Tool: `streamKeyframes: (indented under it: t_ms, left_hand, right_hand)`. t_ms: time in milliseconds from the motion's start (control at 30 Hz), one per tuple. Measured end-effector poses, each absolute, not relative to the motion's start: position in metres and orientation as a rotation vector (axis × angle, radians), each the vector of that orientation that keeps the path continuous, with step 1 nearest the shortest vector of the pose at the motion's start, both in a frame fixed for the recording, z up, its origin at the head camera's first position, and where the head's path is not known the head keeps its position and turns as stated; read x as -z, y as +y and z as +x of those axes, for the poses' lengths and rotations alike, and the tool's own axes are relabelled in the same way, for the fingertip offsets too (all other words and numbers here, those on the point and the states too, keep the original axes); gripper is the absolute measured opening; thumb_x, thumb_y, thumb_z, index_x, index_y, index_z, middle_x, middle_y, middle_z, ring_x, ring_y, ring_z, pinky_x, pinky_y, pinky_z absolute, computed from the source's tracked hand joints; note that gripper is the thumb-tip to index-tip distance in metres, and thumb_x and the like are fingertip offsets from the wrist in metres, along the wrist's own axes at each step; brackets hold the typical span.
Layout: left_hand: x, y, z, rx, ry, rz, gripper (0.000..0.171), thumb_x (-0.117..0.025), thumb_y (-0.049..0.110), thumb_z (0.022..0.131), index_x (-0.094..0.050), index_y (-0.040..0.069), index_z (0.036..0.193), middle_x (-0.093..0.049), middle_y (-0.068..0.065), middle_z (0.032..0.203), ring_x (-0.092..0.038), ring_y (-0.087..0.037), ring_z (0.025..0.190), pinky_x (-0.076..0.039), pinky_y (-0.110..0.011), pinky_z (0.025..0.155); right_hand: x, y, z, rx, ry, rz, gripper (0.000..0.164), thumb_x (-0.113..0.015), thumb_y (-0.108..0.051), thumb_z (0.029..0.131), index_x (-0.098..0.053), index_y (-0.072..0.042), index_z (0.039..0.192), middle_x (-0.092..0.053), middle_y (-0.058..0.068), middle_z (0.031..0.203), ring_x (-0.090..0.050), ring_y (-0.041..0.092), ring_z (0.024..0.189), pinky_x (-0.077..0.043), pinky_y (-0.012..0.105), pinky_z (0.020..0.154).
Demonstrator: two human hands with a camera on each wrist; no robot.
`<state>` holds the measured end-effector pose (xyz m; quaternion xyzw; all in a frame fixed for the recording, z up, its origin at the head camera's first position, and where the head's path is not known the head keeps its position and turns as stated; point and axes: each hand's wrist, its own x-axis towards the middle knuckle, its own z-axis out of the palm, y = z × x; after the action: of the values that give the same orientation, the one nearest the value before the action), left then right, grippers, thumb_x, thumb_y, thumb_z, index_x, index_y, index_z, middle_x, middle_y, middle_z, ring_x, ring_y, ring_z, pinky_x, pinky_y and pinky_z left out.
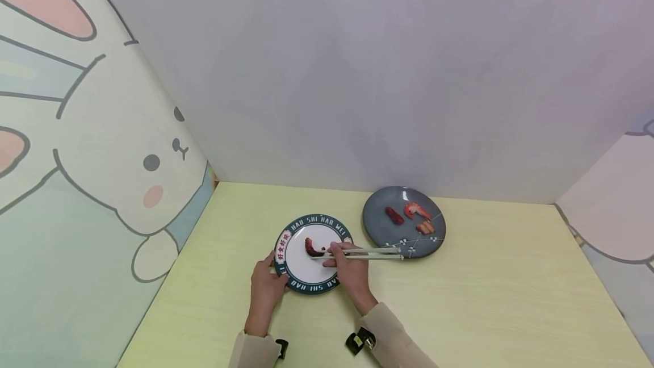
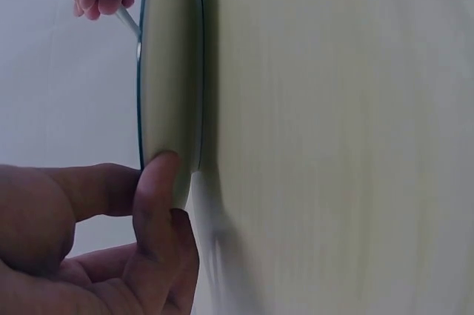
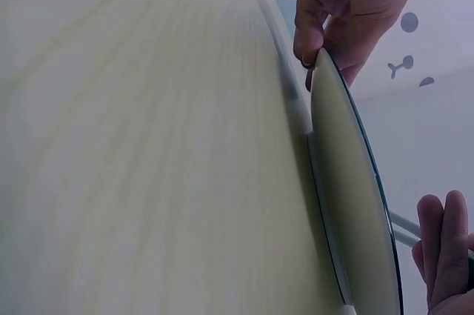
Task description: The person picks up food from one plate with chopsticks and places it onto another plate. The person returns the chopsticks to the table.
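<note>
A white plate with a dark green lettered rim (image 1: 313, 287) sits on the table. My left hand (image 1: 267, 287) pinches its left edge; in the left wrist view the thumb and fingers lie on either side of the rim, with the plate's pale underside (image 2: 169, 70) showing. Over the plate's right side, my right hand (image 1: 352, 272) holds a pair of pale chopsticks (image 1: 380, 253). Their tips meet a dark red, curved piece of food (image 1: 310, 247) on the plate. Whether the tips grip it or only touch it I cannot tell.
Behind and to the right lies a dark grey plate (image 1: 375, 226) with a flower pattern. It bears a dark red piece (image 1: 394, 216), a shrimp (image 1: 416, 210) and a brownish piece of food (image 1: 425, 228). A grey wall (image 1: 357, 101) closes off the table's back edge.
</note>
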<state>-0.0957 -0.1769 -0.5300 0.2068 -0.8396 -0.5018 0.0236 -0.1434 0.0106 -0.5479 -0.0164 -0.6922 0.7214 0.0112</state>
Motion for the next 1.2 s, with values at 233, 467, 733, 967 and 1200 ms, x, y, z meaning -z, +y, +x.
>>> streamKeyframes:
  t_ms: [233,467,733,967,1200]
  left_hand:
    - [0.529,-0.177,-0.096,1.55,-2.602,0.647,0.072,-0.066,-0.012,0.086,-0.039,-0.017,0.153,-0.051,-0.032,0.123,-0.066,-0.024,0.081,-0.058,-0.029,0.056]
    - [0.528,-0.176,-0.095,1.548,-2.603,0.644,0.072,-0.067,-0.012,0.088,-0.038,-0.017,0.153,-0.051,-0.032,0.123,-0.065,-0.023,0.08,-0.058,-0.03,0.056]
    - [0.528,-0.175,-0.095,1.545,-2.605,0.65,0.072,-0.067,-0.012,0.088,-0.038,-0.017,0.154,-0.05,-0.032,0.124,-0.064,-0.025,0.083,-0.059,-0.031,0.057]
    - [0.528,-0.174,-0.094,1.555,-2.598,0.645,0.072,-0.066,-0.012,0.088,-0.038,-0.017,0.154,-0.05,-0.032,0.124,-0.065,-0.025,0.083,-0.059,-0.031,0.057]
    - [0.528,-0.174,-0.095,1.545,-2.594,0.642,0.072,-0.066,-0.013,0.087,-0.039,-0.017,0.153,-0.05,-0.033,0.124,-0.065,-0.026,0.084,-0.059,-0.03,0.057]
  right_hand:
    - [0.547,0.013,-0.143,-2.222,-2.178,-0.048,0.024,-0.066,-0.011,0.104,-0.076,0.011,0.103,-0.077,0.024,0.091,-0.079,0.027,0.069,-0.062,0.022,0.076]
    - [0.548,0.016,-0.145,-2.209,-2.164,-0.061,0.022,-0.066,-0.009,0.104,-0.076,0.011,0.101,-0.077,0.023,0.09,-0.077,0.014,0.064,-0.06,0.019,0.066]
    - [0.543,0.02,-0.144,-2.268,-2.096,-0.098,0.024,-0.067,-0.01,0.103,-0.075,0.013,0.101,-0.076,0.027,0.091,-0.077,0.017,0.064,-0.058,0.02,0.057]
    - [0.54,0.024,-0.144,-2.291,-2.068,-0.126,0.025,-0.067,-0.011,0.104,-0.075,0.013,0.104,-0.076,0.028,0.093,-0.075,0.011,0.063,-0.053,0.018,0.051]
    - [0.539,0.029,-0.144,-2.304,-2.037,-0.125,0.024,-0.066,-0.007,0.103,-0.074,0.016,0.103,-0.074,0.031,0.091,-0.073,0.006,0.06,-0.054,0.019,0.053]
